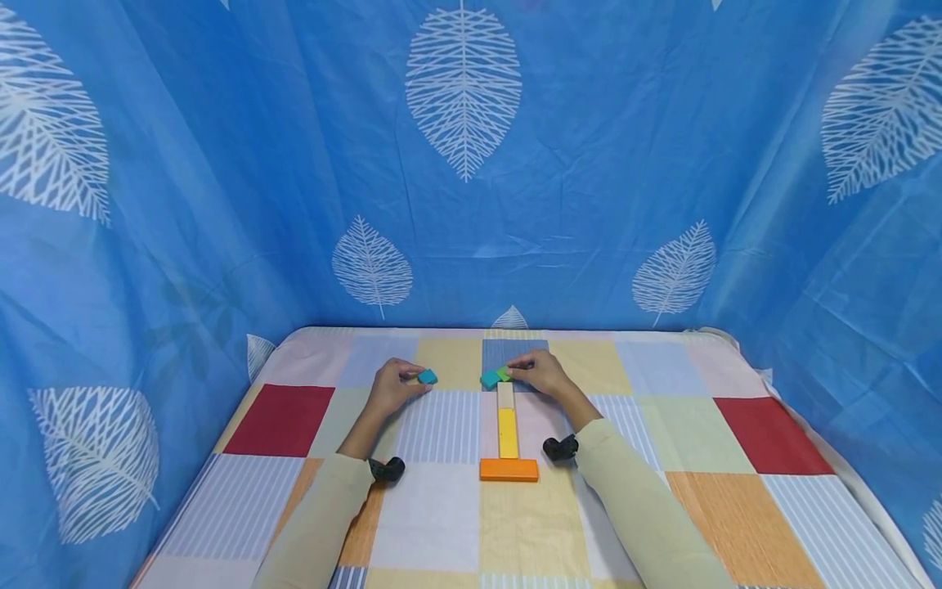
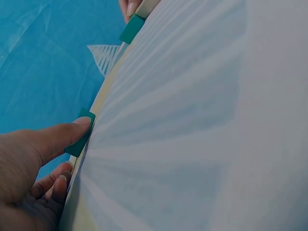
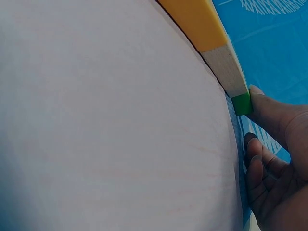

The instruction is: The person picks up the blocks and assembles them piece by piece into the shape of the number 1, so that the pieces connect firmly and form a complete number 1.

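Note:
My left hand [image 1: 392,386] pinches a small blue-teal block [image 1: 427,376] low over the patterned cloth. In the left wrist view the thumb lies along this teal block [image 2: 81,137]. Further right, my right hand [image 1: 543,372] holds a small green block [image 1: 504,374] by its edge, beside another teal block [image 1: 490,379]. Both sit at the far end of a line made of a plain wood-coloured block [image 1: 505,396] and a yellow block [image 1: 508,433]. Across the near end lies an orange block [image 1: 509,470]. The right wrist view shows the thumb against the green block [image 3: 242,104].
A patchwork-print cloth [image 1: 427,515] covers the surface beneath the blocks. Blue curtains [image 1: 559,164] with white leaf prints stand behind and on both sides. Dark wrist devices [image 1: 388,469] sit at the sleeve cuffs.

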### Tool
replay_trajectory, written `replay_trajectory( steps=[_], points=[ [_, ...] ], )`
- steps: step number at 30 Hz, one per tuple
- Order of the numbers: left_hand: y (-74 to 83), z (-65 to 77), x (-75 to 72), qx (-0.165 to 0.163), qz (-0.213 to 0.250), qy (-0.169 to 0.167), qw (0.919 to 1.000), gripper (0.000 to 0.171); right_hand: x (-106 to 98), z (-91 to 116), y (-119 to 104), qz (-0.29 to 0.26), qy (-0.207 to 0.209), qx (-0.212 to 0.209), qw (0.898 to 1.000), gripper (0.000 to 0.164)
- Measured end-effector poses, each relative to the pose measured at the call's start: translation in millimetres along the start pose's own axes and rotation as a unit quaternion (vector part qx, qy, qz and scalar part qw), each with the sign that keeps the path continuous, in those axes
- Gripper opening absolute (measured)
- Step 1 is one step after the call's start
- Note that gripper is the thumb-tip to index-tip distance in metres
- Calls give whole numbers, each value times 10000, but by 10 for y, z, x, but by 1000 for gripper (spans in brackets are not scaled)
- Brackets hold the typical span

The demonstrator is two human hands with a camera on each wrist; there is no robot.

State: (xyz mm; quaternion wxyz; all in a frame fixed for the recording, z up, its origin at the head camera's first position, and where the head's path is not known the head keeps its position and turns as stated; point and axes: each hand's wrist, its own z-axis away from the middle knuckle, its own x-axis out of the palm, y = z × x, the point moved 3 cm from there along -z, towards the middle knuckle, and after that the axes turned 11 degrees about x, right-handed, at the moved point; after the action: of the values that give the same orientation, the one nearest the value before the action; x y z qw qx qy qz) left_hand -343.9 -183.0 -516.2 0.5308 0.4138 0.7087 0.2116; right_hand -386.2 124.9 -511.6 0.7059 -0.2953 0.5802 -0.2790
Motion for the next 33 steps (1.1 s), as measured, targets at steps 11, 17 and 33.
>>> replay_trajectory(
  steps=[11,17,33],
  points=[
    [9,40,23,-10,8,56,10000,29,1,15,34,-3,5,-14,10000,24],
    [-6,56,25,27,78,72,9999,30,-3,29,30,-10,22,6,10000,24],
    [50,67,-44,-54,404,-22,9992,31,-15,30,-7,-31,-20,3,10000,26]
  ],
)
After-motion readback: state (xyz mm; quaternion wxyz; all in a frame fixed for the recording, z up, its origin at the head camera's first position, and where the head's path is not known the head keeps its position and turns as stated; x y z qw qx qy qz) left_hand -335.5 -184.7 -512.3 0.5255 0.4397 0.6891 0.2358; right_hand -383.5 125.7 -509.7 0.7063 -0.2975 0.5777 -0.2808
